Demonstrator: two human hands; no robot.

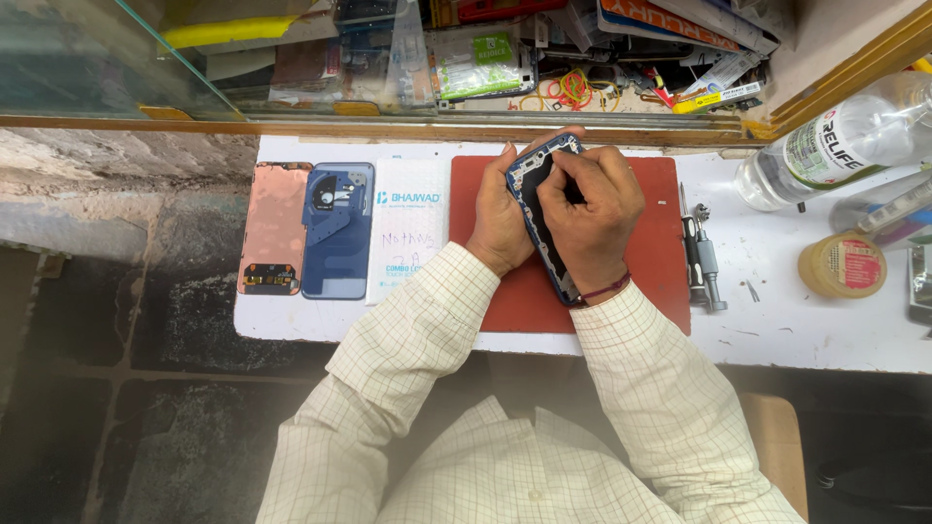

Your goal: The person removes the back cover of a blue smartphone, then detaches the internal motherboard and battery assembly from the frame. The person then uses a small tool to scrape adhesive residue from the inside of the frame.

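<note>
R hand (590, 209): fingers curled, tips pressed down on the dark inner face of the opened blue-framed phone body (544, 218), thumb side along its right edge. L hand (500, 218): fingers wrapped round the phone's left edge and top corner, gripping it from the side. Phone is tilted, held just above / on the flat red rubber work mat (660, 243), near the mat's centre-left.

Mat lies on a white worktop (777, 330). Left of the mat, side by side: white printed paper packet (408, 228), blue phone back cover w/ inner parts showing (338, 230), coppery-pink thin panel (274, 228). Right of the mat: small grey metal screwdrivers (701, 257), touching each other; further right a round yellow-lidded jar (843, 264) and a clear plastic bottle (835, 141) lying on its side. Both sleeves cream checked fabric; dark thread band on R wrist (607, 288).
</note>
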